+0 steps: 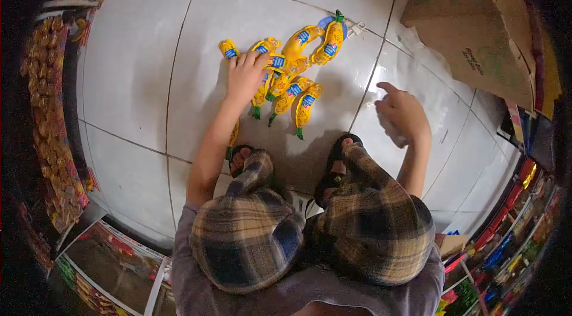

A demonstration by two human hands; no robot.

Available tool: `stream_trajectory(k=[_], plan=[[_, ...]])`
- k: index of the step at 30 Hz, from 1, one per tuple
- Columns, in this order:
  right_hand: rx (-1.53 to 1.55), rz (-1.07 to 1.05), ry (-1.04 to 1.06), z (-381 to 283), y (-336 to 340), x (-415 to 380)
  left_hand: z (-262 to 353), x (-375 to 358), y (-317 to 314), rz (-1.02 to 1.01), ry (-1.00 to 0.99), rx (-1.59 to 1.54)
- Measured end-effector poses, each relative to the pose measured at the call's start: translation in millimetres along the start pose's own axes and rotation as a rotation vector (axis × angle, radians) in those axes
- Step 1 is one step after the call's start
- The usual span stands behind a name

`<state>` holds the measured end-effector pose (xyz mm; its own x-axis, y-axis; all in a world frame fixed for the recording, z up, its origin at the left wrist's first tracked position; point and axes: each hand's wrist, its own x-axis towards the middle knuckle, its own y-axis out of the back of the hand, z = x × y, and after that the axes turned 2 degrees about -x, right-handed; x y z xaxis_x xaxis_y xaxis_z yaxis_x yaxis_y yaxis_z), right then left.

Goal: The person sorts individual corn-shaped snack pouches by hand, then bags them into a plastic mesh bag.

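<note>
Several yellow banana-shaped packets (pixel 308 107) with blue labels and green tips lie in a loose group on the tiled floor. My left hand (pixel 245 78) reaches into the left side of the group, its fingers bent down and closed on a banana-shaped packet (pixel 260 86), partly covered by the hand. Just beyond its fingertips is another packet (pixel 228 49). At the far right of the group, one packet (pixel 329 45) lies against a blue round piece. My right hand (pixel 402 114) hovers over the floor at the right, empty, index finger stretched and the other fingers loosely bent.
A large opened cardboard box (pixel 473 30) stands at the upper right. Shelves with packaged goods (pixel 50 125) line the left, and more racks (pixel 512 244) stand at the lower right. My knees (pixel 250 238) and sandalled feet (pixel 336 167) are close below the packets.
</note>
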<state>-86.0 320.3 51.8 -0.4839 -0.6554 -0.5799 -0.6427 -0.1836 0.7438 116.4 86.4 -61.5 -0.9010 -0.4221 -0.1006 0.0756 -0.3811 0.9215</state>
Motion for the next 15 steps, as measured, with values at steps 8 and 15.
stream_trajectory(k=[8, 15], plan=[[0.449, -0.125, 0.225, -48.6, -30.3, 18.5, 37.7, -18.6, 21.2, 0.187, 0.010, -0.374], [1.109, -0.020, 0.441, -81.1, -58.9, 21.5, 74.3, -36.8, 47.2, -0.194, 0.344, -1.494]])
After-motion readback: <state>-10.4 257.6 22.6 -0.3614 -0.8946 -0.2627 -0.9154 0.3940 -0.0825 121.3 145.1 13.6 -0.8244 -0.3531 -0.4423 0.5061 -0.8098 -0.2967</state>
